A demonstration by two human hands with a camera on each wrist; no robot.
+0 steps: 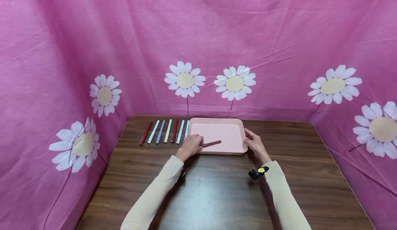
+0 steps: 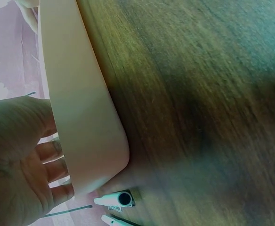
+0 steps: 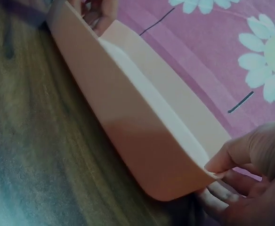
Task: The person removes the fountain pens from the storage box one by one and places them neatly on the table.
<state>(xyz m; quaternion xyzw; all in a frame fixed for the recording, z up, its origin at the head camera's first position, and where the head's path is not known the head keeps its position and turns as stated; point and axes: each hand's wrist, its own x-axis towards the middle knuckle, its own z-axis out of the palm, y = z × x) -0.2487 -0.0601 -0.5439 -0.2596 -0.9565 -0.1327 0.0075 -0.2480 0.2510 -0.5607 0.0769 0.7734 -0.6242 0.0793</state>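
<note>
A pink tray (image 1: 220, 133) lies toward the back of the table. My left hand (image 1: 191, 144) reaches over its near left corner, with curled fingers around one end of a dark red pen (image 1: 212, 143). The pen's other end points right across the tray floor. In the left wrist view, the tray wall (image 2: 83, 108) hides the fingertips of my left hand (image 2: 20, 160) and the pen. My right hand (image 1: 255, 143) pinches the tray's right rim; in the right wrist view, the thumb (image 3: 227, 157) is on the inner side and the fingers are outside.
Left of the tray stands a row of several capped pens, among them a dark red pen (image 1: 145, 133), a blue pen (image 1: 160, 132) and a yellow-green pen (image 1: 168, 131). The wooden table (image 1: 214, 192) backs onto a pink flowered curtain (image 1: 211, 33).
</note>
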